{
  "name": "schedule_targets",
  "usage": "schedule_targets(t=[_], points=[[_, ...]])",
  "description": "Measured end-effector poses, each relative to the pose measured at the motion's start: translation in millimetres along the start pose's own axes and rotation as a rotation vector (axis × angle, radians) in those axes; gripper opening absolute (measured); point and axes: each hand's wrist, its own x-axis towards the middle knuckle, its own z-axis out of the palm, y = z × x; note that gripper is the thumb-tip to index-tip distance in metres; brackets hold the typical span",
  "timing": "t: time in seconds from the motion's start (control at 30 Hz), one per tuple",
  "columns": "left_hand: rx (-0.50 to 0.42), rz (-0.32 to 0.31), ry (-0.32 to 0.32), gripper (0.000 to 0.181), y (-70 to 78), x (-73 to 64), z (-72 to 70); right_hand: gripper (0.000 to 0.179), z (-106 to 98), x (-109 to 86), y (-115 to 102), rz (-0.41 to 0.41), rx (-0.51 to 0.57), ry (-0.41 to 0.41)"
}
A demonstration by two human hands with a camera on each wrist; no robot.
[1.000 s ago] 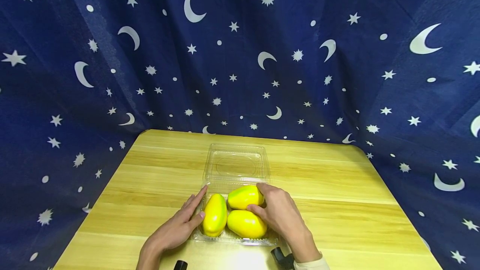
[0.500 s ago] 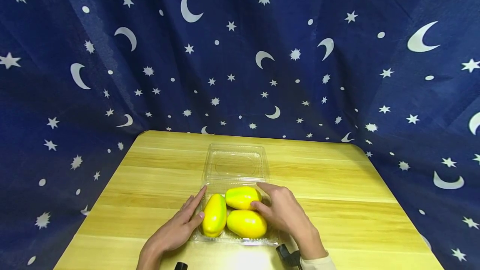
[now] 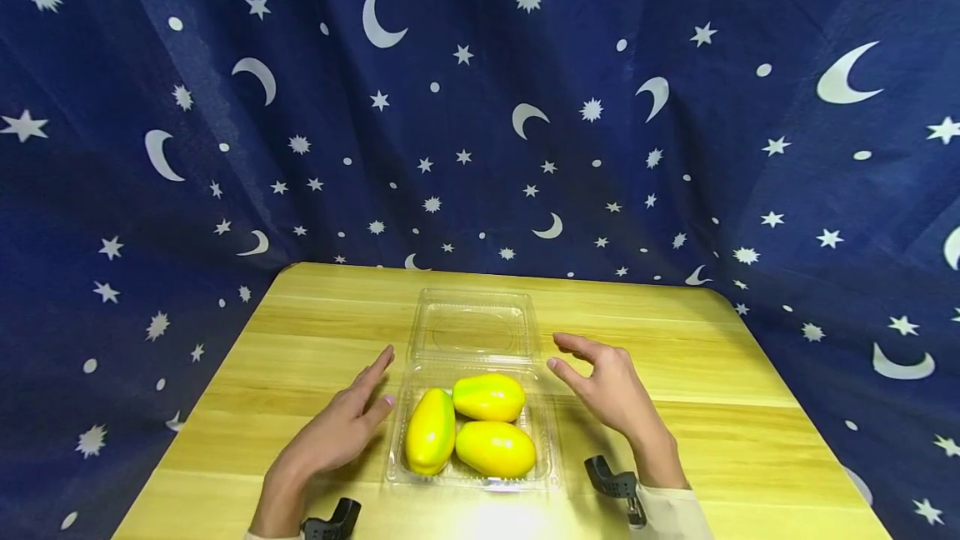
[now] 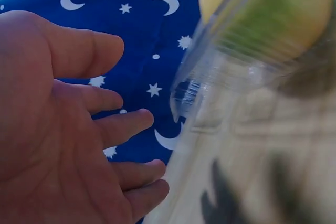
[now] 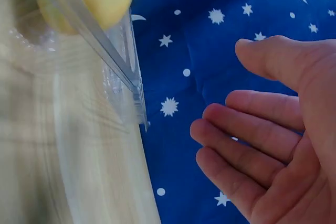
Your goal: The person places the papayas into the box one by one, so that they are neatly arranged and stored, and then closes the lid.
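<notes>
A clear plastic clamshell box (image 3: 399, 473) lies on the table with its lid (image 3: 474, 294) folded back, away from me. In its base are three glossy yellow fruits with green patches, shaped like mangoes or papayas: one upright at the left (image 3: 431, 432), one across the back (image 3: 489, 397), one across the front (image 3: 496, 449). My left hand (image 3: 337, 427) hovers left of the box, fingers extended and touching nothing. To the right of the box, my right hand (image 3: 611, 386) is also apart from it, fingers loosely bent around nothing. Both wrist views show bare palms beside the box wall.
The wooden table (image 3: 675, 357) has light grain and rounded far corners. A dark blue curtain (image 3: 480, 107) with moons and stars hangs behind and at both sides. A black camera mount (image 3: 611, 477) sits on the right wrist, another (image 3: 333, 521) on the left.
Both hands have drawn outward off the box and fruits, left hand to the left, right hand to the right and up. The back fruit shifted slightly left after the right hand let go.
</notes>
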Motion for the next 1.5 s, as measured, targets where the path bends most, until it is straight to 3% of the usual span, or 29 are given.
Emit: schedule_targets(t=[0.27,0.5,0.7,0.87,1.0,1.3,1.5], points=[[-0.015,0.078,0.018,0.073,2.7,29.1,-7.5,0.050,0.2,19.9,6.4,0.141,0.131,-0.031],[-0.108,0.059,0.030,0.076,-5.4,54.7,0.6,0.064,17.3,33.6,12.7,0.295,0.295,-0.088],[-0.250,0.045,-0.007,0.075,-13.8,66.6,11.6,0.067,32.3,36.0,21.2,0.393,0.435,-0.149],[-0.357,0.032,-0.030,0.076,-19.6,71.9,19.2,0.066,41.5,33.2,23.2,0.381,0.485,-0.208],[-0.413,0.035,-0.024,0.075,-22.5,75.2,22.0,0.064,45.5,31.7,22.5,0.366,0.519,-0.193],[-0.511,0.060,0.011,0.072,-30.3,78.8,20.5,0.064,47.9,30.9,25.0,0.335,0.580,-0.101],[-0.547,0.069,0.053,0.065,-26.8,79.3,21.7,0.048,53.1,30.5,24.1,0.248,0.535,0.001]])
